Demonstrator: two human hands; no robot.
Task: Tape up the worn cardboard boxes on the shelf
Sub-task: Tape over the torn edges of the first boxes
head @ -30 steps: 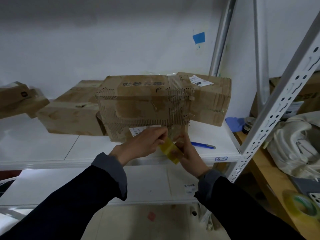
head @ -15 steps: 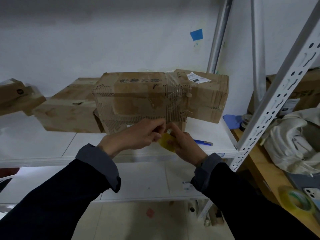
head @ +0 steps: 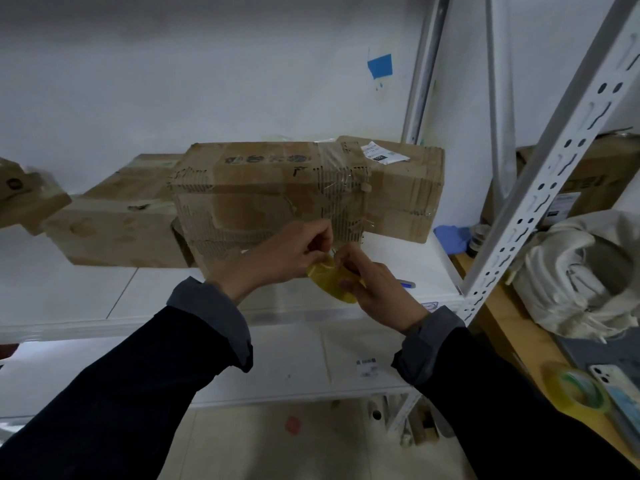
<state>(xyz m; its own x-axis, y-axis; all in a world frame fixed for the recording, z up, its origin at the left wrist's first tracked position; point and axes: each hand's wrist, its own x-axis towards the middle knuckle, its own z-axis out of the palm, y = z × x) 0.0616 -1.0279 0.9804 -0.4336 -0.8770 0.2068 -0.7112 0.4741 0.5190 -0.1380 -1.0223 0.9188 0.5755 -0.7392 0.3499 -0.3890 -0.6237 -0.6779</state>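
While your two hands meet in front of the shelf (head: 86,299), both are busy with one yellow tape roll (head: 330,279). Your right hand (head: 375,289) holds the roll from below and behind, fingers curled round its rim, thumb on its near face. Your left hand (head: 294,252) sits just above and to the left, its fingertips pinched together at the roll's upper edge; whether they hold a free end of tape cannot be told at this sharpness. Both hands hover just in front of the lower right corner of the front box (head: 263,199), a worn carton whose outer skin is peeled away in strips so that the ribbed core shows. Clear film wraps its right end.

Behind it, to the right, stands a second box (head: 408,188) carrying a white label (head: 379,154) on top. To the left lies a flatter box (head: 114,230), and a further one (head: 24,199) is cut by the left edge of the view. All rest on the white shelf board. A blue pen (head: 408,284) lies on the shelf just right of your right hand. Beyond the perforated upright (head: 540,202), on the wooden surface at the right, lie a bundle of pale cloth (head: 571,271), another tape roll (head: 576,393) and a phone (head: 616,386) beside it.
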